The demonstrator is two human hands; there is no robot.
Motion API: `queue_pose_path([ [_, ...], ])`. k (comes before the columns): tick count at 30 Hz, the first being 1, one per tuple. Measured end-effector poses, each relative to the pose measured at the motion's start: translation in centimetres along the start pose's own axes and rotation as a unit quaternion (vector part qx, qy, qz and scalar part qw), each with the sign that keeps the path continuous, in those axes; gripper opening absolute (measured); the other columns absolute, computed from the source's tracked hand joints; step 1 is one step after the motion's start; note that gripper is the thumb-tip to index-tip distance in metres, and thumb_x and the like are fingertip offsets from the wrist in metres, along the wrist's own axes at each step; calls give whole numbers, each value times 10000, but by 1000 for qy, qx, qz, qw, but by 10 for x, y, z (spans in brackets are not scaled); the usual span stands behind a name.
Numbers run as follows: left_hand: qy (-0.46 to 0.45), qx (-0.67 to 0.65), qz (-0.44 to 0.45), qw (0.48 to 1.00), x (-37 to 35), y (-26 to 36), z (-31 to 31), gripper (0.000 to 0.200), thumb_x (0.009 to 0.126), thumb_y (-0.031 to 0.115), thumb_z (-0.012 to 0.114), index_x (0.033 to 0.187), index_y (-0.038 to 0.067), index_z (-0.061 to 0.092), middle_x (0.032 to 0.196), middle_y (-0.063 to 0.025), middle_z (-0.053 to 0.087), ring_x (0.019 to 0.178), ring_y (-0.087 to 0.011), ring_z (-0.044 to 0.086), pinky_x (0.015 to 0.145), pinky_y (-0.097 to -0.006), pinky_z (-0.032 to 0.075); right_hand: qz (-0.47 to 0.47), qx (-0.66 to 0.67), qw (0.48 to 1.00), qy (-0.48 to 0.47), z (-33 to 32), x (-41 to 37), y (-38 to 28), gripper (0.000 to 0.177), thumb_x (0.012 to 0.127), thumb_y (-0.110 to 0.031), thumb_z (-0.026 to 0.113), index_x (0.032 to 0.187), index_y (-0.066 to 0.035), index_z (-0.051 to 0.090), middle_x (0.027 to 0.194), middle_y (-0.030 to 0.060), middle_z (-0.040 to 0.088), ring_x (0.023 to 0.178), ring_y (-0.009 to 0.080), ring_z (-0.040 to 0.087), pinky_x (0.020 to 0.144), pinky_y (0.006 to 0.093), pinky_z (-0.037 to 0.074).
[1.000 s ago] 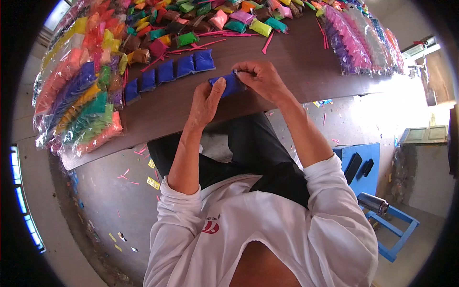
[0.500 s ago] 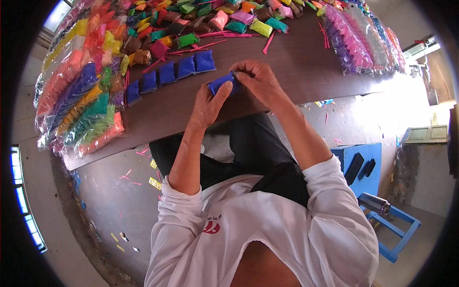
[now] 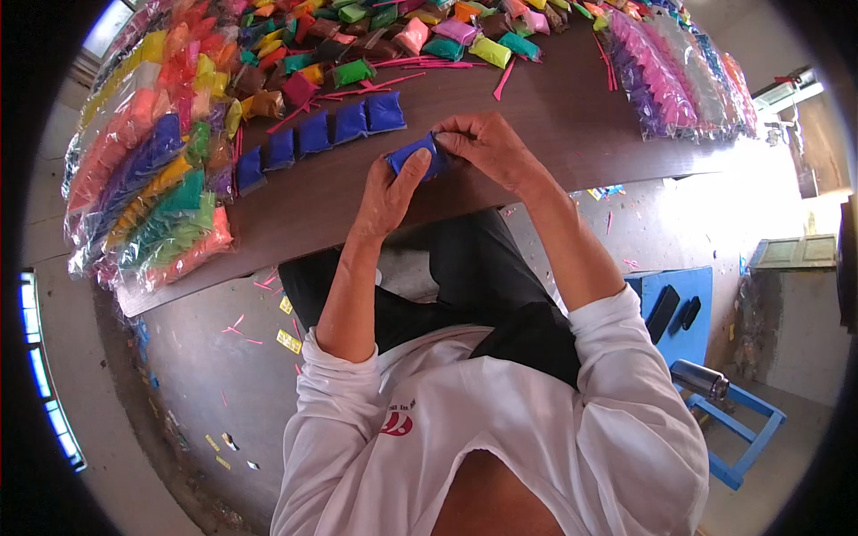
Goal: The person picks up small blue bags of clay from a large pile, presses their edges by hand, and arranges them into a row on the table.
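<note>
Between my hands, above the near edge of the table [image 3: 536, 161], is a small blue packet [image 3: 413, 155] in clear film. My left hand [image 3: 389, 195] grips its left end, thumb across the front. At its upper right corner, the fingertips of my right hand [image 3: 483, 147] pinch the edge of the film. A row of several similar blue packets [image 3: 315, 132] lies on the table to the left, the closest one just beyond my left hand.
Bagged strips of coloured packets [image 3: 134, 179] cover the table's left side, with more strips [image 3: 652, 80] at the right. Loose packets [image 3: 357, 36] are heaped at the back among pink plastic sticks [image 3: 429, 62]. A blue stool [image 3: 684, 304] stands at right, near a metal flask [image 3: 700, 380].
Both hands stay at nearly the same spot. The packet has tilted slightly, and my right fingers still pinch its corner.
</note>
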State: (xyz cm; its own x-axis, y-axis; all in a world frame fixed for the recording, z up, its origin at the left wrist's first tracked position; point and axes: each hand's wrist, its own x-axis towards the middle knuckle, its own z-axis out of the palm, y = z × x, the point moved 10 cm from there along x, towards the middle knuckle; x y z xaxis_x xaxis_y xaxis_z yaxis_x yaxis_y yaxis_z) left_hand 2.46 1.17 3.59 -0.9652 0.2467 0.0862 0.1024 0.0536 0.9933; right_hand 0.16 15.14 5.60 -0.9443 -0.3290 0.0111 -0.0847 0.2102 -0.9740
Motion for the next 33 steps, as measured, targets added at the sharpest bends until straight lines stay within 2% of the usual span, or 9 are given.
queue_pose_path([
  [7,-26,-12,-14,999,1,-2,6,464,953,430,602,1064,-17,658,888,-29,626,835,-99,540,757,-265,458,-63,-95,992,57,-6,5,0,177,898,-122,598,994,4,678,805,4,651,723,66,560,649,253,466],
  [10,-6,-28,7,1000,3,-1,7,445,960,417,600,1050,-13,665,882,-11,631,834,-90,543,751,-256,452,-115,-170,969,137,-13,-4,-17,165,869,-100,592,979,-15,681,742,23,619,690,85,556,626,269,465],
  [13,28,-68,8,997,-1,5,2,418,963,405,601,1004,-5,671,867,-6,634,817,-89,539,734,-250,440,-153,-152,938,272,-40,-15,-17,192,847,-171,599,825,14,645,651,49,548,606,150,537,579,326,452],
  [22,-1,-35,-6,999,2,-11,-3,502,902,521,643,950,22,664,852,-53,646,812,-114,569,746,-274,455,77,-120,966,215,-105,-55,22,181,891,-178,558,829,-18,616,638,15,538,575,103,507,545,294,415],
  [25,0,-66,-9,998,1,-7,-1,503,896,517,653,978,21,661,860,-64,656,838,-136,604,773,-286,474,68,-296,935,184,-115,-76,2,208,873,-185,570,804,-2,641,659,54,576,612,140,538,567,330,417],
  [27,5,-67,-12,998,1,-10,-2,499,901,506,650,998,17,656,877,-69,659,850,-141,618,787,-291,481,-118,-290,911,268,-108,-89,-30,166,866,-161,628,900,-12,694,755,89,655,690,162,617,651,315,484],
  [29,1,-72,-17,997,3,-11,1,494,908,495,646,1014,13,652,891,-72,660,856,-144,624,792,-294,484,-64,-220,939,257,-106,-96,-28,171,860,-136,656,969,-15,709,816,109,684,744,168,648,700,298,509],
  [32,-11,-73,-19,997,2,-4,3,483,918,478,639,1032,8,648,909,-70,658,863,-138,617,787,-292,482,46,-217,961,166,-86,-76,-7,212,904,-143,650,1071,-18,686,868,29,684,795,80,611,719,249,491],
  [33,-14,-66,-16,998,1,-2,3,479,921,471,638,1037,6,647,916,-68,657,867,-133,612,786,-291,481,20,-175,971,160,-77,-68,-6,214,917,-157,647,1070,-14,687,867,25,682,789,80,611,716,247,493],
])
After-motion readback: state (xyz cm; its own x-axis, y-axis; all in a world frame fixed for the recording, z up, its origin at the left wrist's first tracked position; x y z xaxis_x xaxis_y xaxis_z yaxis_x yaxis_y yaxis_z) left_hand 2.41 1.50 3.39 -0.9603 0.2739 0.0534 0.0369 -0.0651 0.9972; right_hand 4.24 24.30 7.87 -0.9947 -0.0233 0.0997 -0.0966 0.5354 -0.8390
